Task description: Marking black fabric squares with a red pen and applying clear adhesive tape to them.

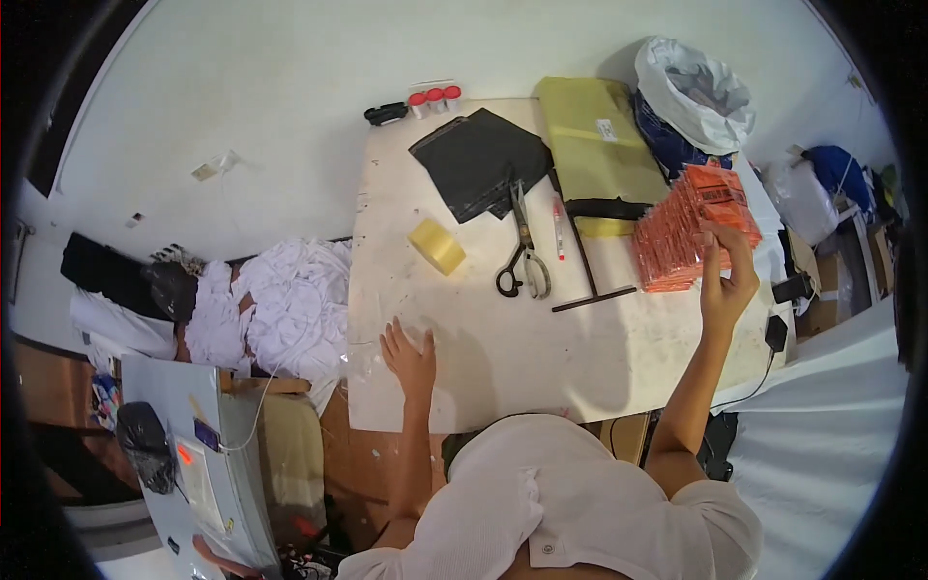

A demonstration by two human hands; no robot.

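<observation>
Left hand (pixel 410 362) and right hand (pixel 730 275) are well apart. The left is spread, palm down, at the near left of a pale table (pixel 396 280); contact is unclear. The right has thumb and fingertips close together at the near side of the orange packets (pixel 667 242); I cannot tell whether it grips one. White cloths (pixel 295 290) lie heaped beyond the table's left edge. Far right is a white sack (pixel 720 126), with a yellow package (pixel 599 145) to its left. Black bags (pixel 483 159) lie at far centre. The packets are stacked at right, nearer than the sack. Scissors (pixel 523 224) lie between a tape roll (pixel 437 247), left, and a pen (pixel 559 230), right.
</observation>
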